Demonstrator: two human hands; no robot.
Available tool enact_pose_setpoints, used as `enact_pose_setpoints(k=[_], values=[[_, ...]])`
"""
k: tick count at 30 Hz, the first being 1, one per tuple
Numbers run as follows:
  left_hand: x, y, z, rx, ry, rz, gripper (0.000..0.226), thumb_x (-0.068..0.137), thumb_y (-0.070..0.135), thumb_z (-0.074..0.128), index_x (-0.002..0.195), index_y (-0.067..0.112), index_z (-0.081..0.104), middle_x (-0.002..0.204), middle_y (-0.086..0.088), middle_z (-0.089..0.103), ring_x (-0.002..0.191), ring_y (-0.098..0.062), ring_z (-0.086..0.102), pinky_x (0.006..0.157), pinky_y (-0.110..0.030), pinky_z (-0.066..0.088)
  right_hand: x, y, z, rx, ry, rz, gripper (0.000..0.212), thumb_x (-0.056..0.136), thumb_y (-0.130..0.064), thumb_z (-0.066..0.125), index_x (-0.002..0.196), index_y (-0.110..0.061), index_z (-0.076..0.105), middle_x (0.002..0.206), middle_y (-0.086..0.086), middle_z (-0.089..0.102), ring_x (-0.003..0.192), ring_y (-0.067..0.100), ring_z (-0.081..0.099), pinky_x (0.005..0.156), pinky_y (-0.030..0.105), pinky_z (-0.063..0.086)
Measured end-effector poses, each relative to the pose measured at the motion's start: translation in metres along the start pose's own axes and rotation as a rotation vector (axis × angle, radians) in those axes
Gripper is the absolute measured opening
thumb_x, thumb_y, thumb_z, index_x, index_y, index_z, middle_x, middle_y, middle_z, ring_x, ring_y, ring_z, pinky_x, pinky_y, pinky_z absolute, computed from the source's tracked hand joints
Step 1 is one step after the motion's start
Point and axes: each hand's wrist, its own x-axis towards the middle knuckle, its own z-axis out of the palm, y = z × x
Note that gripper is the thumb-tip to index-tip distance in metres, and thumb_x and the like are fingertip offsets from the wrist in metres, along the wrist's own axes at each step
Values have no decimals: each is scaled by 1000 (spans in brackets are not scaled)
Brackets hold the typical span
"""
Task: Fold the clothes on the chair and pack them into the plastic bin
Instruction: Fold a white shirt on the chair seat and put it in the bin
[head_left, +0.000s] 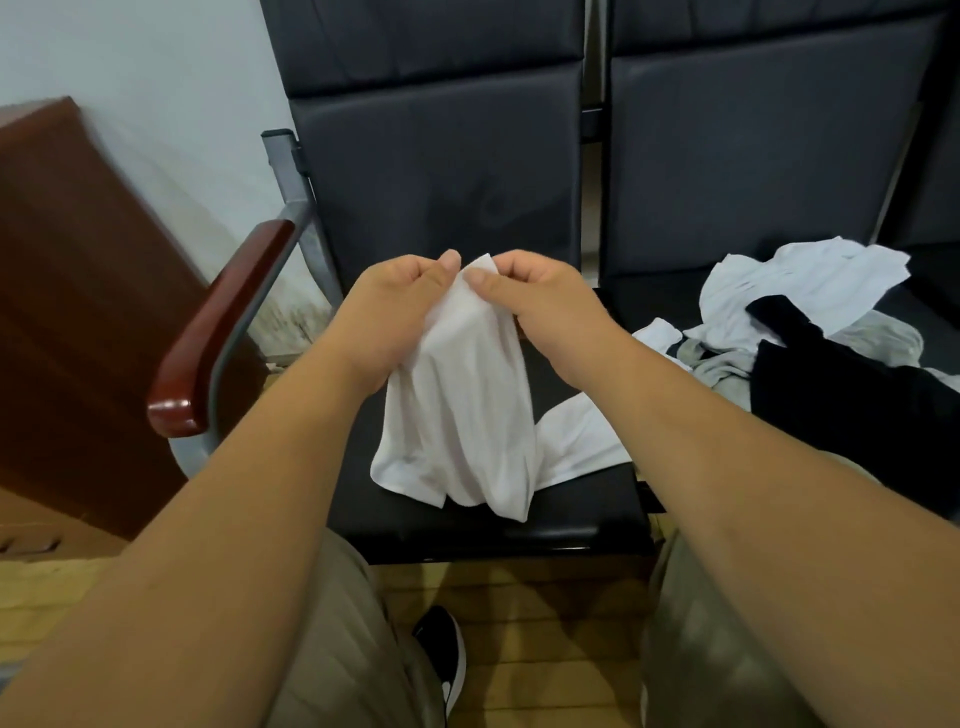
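Note:
A white garment hangs from both my hands above the black seat of the left chair. My left hand and my right hand pinch its top edge close together, thumbs nearly touching. Its lower end drapes onto the seat, and a white part of it trails to the right. On the neighbouring seat lies a pile of clothes: a white shirt, a black garment and a grey one. No plastic bin is in view.
A red-brown wooden armrest on a grey metal frame stands left of the seat. A brown wooden cabinet is further left against the wall. Below are my legs, a black shoe and yellow wooden floor.

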Motion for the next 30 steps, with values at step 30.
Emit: enact_pose_setpoints(k=[30], values=[[19, -3, 19, -51, -159, 12, 42, 109, 48, 52, 95, 18, 78, 88, 4, 79, 80, -12, 75, 70, -22, 58, 12, 12, -19, -32, -20, 110, 21, 98, -31, 76, 117, -25, 78, 104, -8, 81, 96, 13, 78, 91, 39, 64]])
